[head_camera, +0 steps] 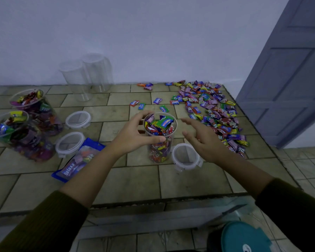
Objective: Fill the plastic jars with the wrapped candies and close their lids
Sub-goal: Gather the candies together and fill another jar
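Cut by bottom edge, lower right: teal container (pixel 244 237). Behind left hand (pixel 135 136): left side of the jar (pixel 161 153).

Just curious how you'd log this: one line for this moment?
left hand: grips jar | right hand: open, beside jar | jar: nearly full, lidless | lid: on counter

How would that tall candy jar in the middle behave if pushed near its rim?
The jar is tall and narrow, so it might tip rather than slide, though the left hand gripping it steadies it. Packed with candies, it probably feels fairly heavy. Lidless, it would likely spill them.
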